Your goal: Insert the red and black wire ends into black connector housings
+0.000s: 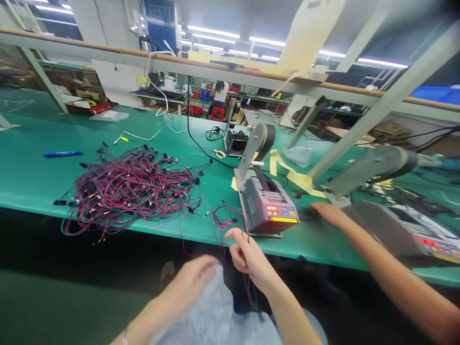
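My right hand is closed around a thin red-and-dark wire harness, just off the front edge of the bench. Part of the harness hangs below the fist, and red wires loop up onto the bench beside the tape dispenser. To the left, lower down, my left hand is over my lap, its fingers blurred; I see nothing clear in them. A grey automatic tape dispenser with a lit red display stands just beyond my right hand. A big tangled pile of wire harnesses lies on the green bench to the left.
At the right, a co-worker's hand reaches onto the bench beside a second tape dispenser. A blue marker lies left of the pile. Yellow tape strips hang near a slanted metal post. A shelf rail crosses above the bench.
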`<state>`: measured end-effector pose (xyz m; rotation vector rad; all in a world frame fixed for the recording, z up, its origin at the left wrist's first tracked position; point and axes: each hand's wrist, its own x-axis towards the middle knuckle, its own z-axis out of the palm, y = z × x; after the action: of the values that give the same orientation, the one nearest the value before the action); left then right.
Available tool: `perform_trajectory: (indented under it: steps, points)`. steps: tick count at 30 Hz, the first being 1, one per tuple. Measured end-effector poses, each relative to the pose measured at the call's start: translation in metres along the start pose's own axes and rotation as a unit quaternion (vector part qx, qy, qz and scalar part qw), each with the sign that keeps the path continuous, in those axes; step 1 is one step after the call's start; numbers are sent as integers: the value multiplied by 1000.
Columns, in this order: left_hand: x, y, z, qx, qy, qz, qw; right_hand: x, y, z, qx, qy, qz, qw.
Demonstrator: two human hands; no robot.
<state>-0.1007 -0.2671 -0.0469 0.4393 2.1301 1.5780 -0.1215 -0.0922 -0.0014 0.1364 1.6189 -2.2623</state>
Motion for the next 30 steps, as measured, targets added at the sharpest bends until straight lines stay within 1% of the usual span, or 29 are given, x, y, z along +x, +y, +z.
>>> perform_trajectory:
  steps: [1, 2, 3, 4, 5, 6, 7, 9, 11, 12, 14, 16, 18, 20, 22, 24, 26, 28, 29, 30]
  points:
    - [11, 4, -8, -103, 60, -43, 992, -4, 3, 0, -45, 16, -36, 998]
    - [22, 8, -16, -215, 91, -82, 969, -8, 6, 0, -80, 28, -67, 994]
    - [34, 14, -22, -325, 96, -105, 935, -13, 9, 0, -104, 36, -90, 990]
    - [44, 20, -28, -423, 80, -109, 896, -18, 12, 1, -122, 41, -102, 986]
    - [52, 28, -34, -493, 55, -96, 863, -24, 16, 1, -135, 45, -105, 984]
    - [59, 36, -38, -533, 33, -71, 842, -29, 20, 0, -143, 51, -105, 983]
    - [64, 43, -41, -545, 18, -45, 837, -33, 24, -1, -138, 57, -106, 983]
    - [68, 57, -43, -526, -6, 2, 851, -40, 29, -5, -77, 57, -117, 989]
    - [67, 67, -38, -507, -40, 34, 861, -43, 31, -10, 45, 35, -105, 993]
    - [65, 70, -33, -505, -62, 48, 860, -42, 29, -12, 109, 29, -86, 990]
    - [61, 73, -23, -498, -100, 77, 858, -40, 24, -15, 191, 51, -65, 978]
    - [57, 75, -14, -477, -124, 117, 862, -40, 14, -17, 213, 85, -87, 969]
    - [53, 78, -6, -436, -143, 170, 872, -45, 3, -19, 228, 90, -117, 962]
    - [48, 82, 2, -371, -165, 218, 888, -54, -7, -21, 250, 94, -128, 955]
    - [42, 85, 11, -284, -203, 238, 906, -66, -16, -25, 226, 142, -159, 950]
    - [35, 84, 20, -217, -234, 233, 919, -79, -21, -30, 149, 199, -206, 947]
    - [29, 79, 28, -176, -238, 222, 929, -93, -25, -36, 79, 254, -253, 930]
    - [24, 70, 31, -141, -251, 218, 933, -108, -28, -44, 46, 326, -305, 894]
    - [23, 66, 32, -113, -275, 209, 932, -116, -29, -48, 35, 363, -332, 870]
    - [21, 61, 32, -77, -311, 195, 927, -124, -30, -52, 22, 395, -355, 847]
